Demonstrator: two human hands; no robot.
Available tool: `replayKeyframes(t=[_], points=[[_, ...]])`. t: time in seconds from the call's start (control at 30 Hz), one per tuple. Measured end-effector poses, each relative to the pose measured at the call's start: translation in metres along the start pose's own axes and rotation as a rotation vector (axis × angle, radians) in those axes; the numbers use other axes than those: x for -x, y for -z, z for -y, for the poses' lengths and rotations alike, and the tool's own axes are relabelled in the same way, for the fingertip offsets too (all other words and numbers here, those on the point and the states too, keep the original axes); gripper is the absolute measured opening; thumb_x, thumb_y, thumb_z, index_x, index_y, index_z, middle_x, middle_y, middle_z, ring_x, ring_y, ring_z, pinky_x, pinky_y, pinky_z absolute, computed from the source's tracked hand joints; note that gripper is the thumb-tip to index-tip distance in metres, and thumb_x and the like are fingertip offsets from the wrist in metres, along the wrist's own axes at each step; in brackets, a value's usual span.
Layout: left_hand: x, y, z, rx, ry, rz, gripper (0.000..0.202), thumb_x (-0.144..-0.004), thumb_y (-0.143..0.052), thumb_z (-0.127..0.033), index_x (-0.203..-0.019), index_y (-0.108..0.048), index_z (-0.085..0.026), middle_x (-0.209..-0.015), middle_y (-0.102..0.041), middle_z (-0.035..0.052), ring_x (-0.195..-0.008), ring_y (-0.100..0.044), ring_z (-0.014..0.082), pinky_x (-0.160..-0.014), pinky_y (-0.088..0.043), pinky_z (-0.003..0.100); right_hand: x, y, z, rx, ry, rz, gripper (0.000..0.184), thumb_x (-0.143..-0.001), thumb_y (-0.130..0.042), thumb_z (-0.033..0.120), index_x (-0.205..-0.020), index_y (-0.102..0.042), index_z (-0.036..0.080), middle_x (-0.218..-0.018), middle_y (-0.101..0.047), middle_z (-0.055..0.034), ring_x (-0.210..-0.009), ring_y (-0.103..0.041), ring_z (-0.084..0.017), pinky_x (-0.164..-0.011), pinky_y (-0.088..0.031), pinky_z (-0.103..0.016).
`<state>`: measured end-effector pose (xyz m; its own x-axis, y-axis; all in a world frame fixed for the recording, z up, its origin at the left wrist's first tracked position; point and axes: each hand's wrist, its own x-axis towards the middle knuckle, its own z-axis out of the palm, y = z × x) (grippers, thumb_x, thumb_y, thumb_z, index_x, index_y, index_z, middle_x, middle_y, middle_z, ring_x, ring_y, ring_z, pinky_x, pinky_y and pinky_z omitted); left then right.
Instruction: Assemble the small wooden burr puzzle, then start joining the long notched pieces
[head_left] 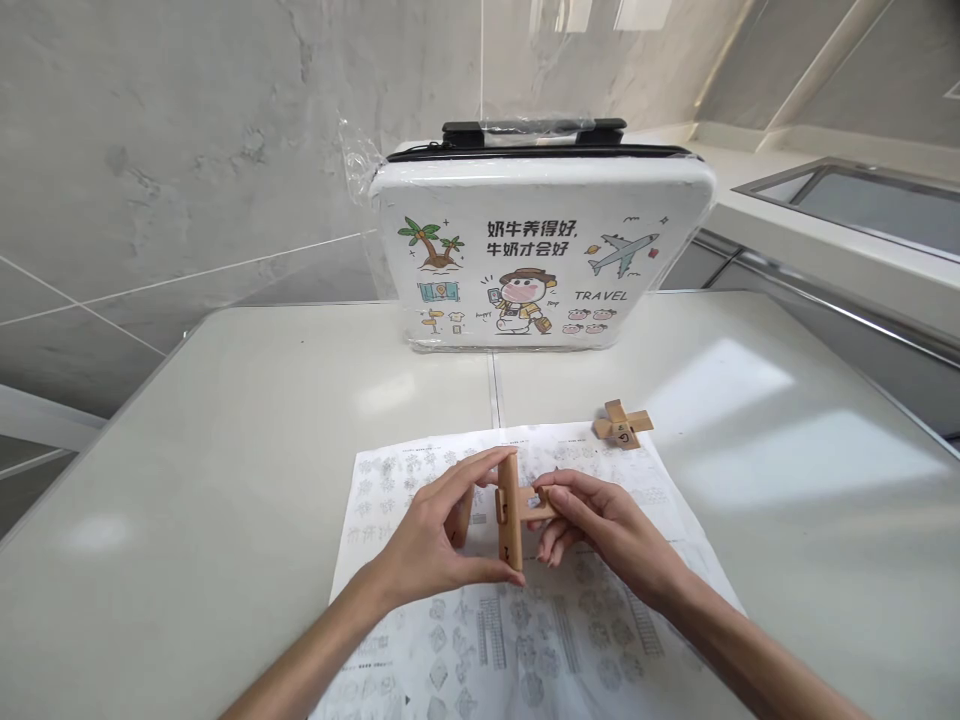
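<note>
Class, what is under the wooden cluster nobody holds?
The wooden cluster sits on the printed sheet, at its far right corner; any print directly beneath is covered.

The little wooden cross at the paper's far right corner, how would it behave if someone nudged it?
The wooden cross would probably slide rather than roll, since its arms stick out sideways. It looks stiff, being blocky wood, and is likely light, being smaller than the right hand.

The left arm [322,640], at seven o'clock, and right arm [727,632], at four, are bare. Also bare are left hand [429,528] and right hand [606,520], with slender fingers [466,472].
</note>
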<state>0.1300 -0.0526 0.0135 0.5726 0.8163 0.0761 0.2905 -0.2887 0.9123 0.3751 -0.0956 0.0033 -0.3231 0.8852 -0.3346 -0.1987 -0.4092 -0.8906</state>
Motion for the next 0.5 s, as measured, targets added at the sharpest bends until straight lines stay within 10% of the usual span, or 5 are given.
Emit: replayKeyframes(t=[0.5], points=[[0.0014,0.0011,-0.0001,0.07,0.025,0.029,0.108,-0.058,-0.102,-0.046,-0.153,-0.05,-0.04,-0.143,-0.063,0.0111,-0.092,-0.067,0.0223,-0.059,-0.049,0.025,0.0038,0.0015,0.0022,0.132,0.002,0.077,0.044,-0.106,-0.052,0.062,-0.099,-0.055,0.019,-0.069,-0.052,0.007,-0.041,-0.044,-0.005,-0.041,-0.034,-0.021]])
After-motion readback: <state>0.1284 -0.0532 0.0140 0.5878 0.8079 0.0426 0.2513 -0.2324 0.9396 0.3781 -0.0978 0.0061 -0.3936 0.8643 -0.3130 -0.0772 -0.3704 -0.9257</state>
